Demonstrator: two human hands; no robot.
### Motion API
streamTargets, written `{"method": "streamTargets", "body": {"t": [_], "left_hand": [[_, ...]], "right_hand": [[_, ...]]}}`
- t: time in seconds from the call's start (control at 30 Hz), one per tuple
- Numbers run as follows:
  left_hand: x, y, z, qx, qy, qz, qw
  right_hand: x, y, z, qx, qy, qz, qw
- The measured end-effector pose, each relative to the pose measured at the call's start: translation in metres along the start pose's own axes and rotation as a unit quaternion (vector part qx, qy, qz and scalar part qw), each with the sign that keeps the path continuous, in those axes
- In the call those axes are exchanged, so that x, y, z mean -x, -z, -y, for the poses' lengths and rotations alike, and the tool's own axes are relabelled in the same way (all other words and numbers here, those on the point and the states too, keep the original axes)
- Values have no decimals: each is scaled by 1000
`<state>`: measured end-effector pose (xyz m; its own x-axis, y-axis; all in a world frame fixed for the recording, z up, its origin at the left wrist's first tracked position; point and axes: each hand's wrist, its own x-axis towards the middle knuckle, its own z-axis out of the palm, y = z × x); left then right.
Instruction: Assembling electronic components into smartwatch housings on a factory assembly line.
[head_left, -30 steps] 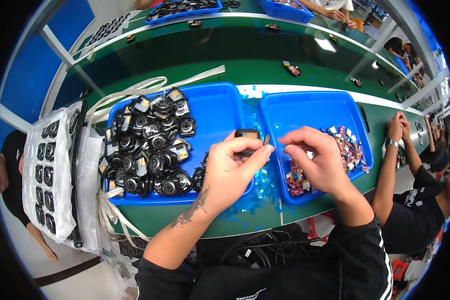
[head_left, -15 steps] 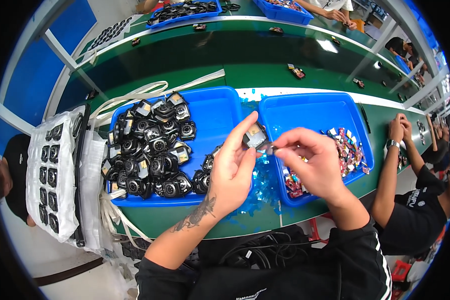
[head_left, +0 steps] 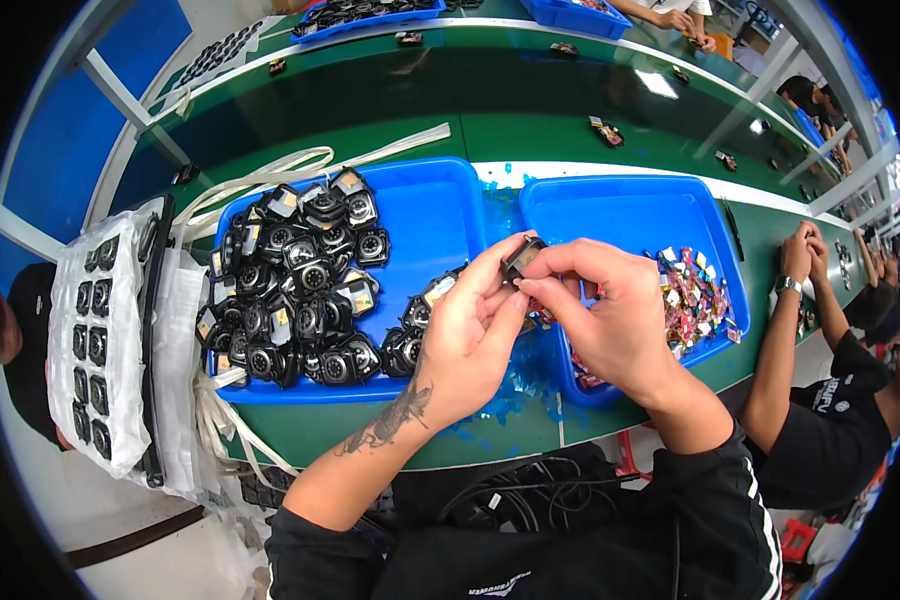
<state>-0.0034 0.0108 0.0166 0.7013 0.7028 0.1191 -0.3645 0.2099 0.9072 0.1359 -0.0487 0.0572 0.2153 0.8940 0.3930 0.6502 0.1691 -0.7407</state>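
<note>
between blue trays [head_left: 430, 215], above blue scraps [head_left: 518, 381], black module [head_left: 524, 257] in both hands' [head_left: 468, 345] closed grip

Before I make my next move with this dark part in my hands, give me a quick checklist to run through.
1. Dark part supported: ok, the left hand has its fingers on it.
2. Right hand in position: ok, its fingertips are at the part.
3. Anything small pinched in those fingertips: cannot tell, too small and partly hidden.
4. Room in the left tray: ok, black casings heap toward its left, with bare blue at the far right.
5. Gap between trays clean: not ok, blue scraps litter it.
</note>
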Motion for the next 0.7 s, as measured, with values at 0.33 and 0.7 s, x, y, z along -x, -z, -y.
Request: {"method": "streamTargets", "body": {"t": [0.33,0.7], "left_hand": [[1,0,3,-33,4,38,999],[1,-5,-4,64,-2,-8,998]], "right_hand": [[-5,11,2,2,-28,34,999],[4,16,-15,-130,-52,-10,990]]}}
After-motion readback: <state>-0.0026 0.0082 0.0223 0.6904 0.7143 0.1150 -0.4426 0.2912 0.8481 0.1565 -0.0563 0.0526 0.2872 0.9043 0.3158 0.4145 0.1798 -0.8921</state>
